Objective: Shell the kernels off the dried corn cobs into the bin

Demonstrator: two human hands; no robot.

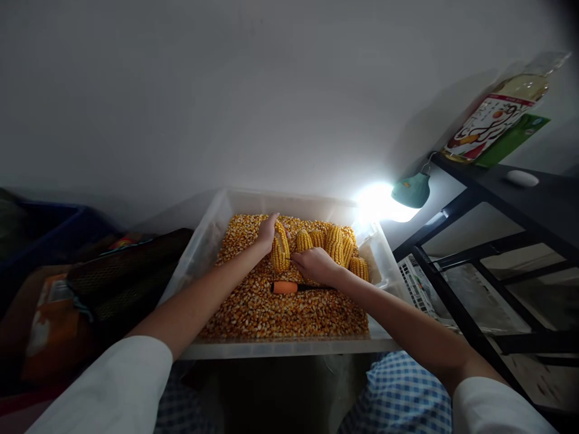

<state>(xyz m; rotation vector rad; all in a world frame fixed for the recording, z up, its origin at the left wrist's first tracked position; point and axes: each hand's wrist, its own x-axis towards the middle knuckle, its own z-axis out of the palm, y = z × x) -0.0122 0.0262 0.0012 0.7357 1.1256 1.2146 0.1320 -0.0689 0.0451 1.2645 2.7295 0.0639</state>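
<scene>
My left hand point(268, 231) has its fingers wrapped around a cob point(280, 258), held over the loose kernels point(253, 319) in the bin point(289, 348). A strip along the cob is bare. My right hand point(314, 264) is at the cob's lower end, fingers curled in; I cannot tell whether they grip anything. Below lies an orange-handled tool point(284, 287). More cobs point(333, 242) sit to the right, near the lit lamp point(411, 190).
</scene>
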